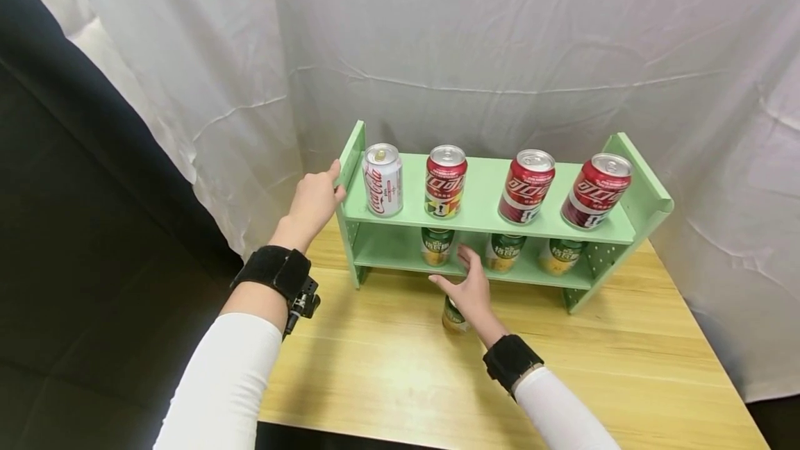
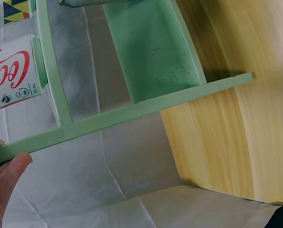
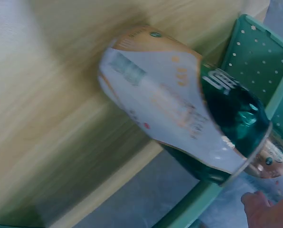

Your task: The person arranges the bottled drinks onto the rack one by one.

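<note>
A green two-tier shelf [image 1: 484, 194] stands on the wooden table [image 1: 387, 367]. My left hand [image 1: 312, 203] holds the front edge of its left side panel [image 2: 108, 118], with fingertips [image 2: 8, 178] on either side of the edge, next to a white cola can [image 1: 382, 180]. My right hand [image 1: 471, 290] hovers over a green can [image 1: 453, 320] that stands on the table in front of the lower board. Its fingers stretch forward, and in the right wrist view only one fingertip [image 3: 267, 211] shows near the can's [image 3: 179, 109] rim.
Three red cans [image 1: 527, 186] line the top board beside the white one. Three green cans [image 1: 505, 251] sit on the lower board. A white cloth [image 1: 500, 54] hangs behind and to both sides. The table's left edge meets a dark drop.
</note>
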The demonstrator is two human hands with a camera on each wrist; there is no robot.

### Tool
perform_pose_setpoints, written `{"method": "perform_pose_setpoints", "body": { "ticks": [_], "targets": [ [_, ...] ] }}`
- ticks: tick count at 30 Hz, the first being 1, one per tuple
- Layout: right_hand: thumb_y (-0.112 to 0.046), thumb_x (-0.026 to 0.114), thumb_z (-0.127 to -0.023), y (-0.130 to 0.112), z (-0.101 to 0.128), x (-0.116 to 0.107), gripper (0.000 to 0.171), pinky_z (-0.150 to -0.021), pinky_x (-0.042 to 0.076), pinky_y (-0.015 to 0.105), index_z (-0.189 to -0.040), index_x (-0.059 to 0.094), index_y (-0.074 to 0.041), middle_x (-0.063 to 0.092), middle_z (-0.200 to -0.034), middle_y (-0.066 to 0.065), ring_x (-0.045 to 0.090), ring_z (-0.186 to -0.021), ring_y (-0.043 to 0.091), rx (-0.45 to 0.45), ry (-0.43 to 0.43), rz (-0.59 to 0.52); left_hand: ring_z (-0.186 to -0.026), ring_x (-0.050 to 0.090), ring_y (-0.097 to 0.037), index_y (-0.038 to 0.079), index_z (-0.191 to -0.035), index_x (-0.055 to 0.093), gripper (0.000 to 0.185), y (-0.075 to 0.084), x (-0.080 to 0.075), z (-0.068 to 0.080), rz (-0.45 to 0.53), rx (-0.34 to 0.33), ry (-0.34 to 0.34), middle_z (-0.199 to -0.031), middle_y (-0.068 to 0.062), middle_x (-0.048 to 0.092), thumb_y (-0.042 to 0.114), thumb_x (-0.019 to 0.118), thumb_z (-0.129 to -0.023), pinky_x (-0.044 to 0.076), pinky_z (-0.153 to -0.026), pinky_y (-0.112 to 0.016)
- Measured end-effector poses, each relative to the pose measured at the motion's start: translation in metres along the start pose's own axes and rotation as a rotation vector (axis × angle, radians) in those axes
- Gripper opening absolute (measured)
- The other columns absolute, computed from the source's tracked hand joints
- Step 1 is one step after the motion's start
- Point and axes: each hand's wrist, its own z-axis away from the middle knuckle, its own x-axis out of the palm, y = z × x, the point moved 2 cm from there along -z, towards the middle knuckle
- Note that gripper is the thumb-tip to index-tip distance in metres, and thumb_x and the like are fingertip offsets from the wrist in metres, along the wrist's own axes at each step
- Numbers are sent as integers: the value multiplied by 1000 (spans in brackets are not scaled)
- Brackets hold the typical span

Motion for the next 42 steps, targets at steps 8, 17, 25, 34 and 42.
{"method": "perform_pose_setpoints", "body": {
  "ticks": [8, 17, 25, 34, 42],
  "targets": [
    [-28, 81, -74, 11, 13, -6, 94, -107, 32, 48, -146, 24, -10, 38, -146, 17, 36, -134, 31, -21, 77, -25, -52, 39, -19, 1, -145, 32, 57, 0, -4, 0, -16, -6, 1, -74, -21, 60, 13, 50, -93, 36, -51, -30],
    [-29, 83, -71, 24, 34, -6, 95, -107, 31, 48, -145, 29, -7, 37, -145, 14, 37, -132, 31, -25, 152, -7, -53, 42, -22, 0, -145, 33, 56, 0, -4, 2, -32, 9, 13, -70, -21, 58, 12, 49, -93, 38, -52, -32],
    [-28, 82, -72, 38, 43, -7, 94, -104, 33, 52, -145, 29, -5, 37, -145, 16, 34, -133, 33, 6, 164, -5, -53, 43, -23, 0, -145, 33, 56, 1, -4, 2, -39, 12, 15, -71, -22, 59, 12, 49, -92, 38, -51, -32],
    [-30, 86, -66, 53, 49, -5, 100, -103, 34, 52, -144, 31, -2, 41, -138, 23, 39, -127, 38, 12, 182, 140, -53, 43, -22, -1, -145, 31, 56, -1, 0, 1, -32, 11, 10, -74, -25, 61, 12, 48, -93, 38, -50, -32],
    [-28, 87, -65, 68, 52, -1, 100, -100, 37, 52, -143, 30, 0, 40, -136, 24, 41, -123, 39, 13, 207, 157, -53, 45, -23, 0, -145, 34, 56, 3, -1, 2, -24, 7, 11, -73, -23, 61, 11, 48, -92, 40, -51, -31]
  ]
}}
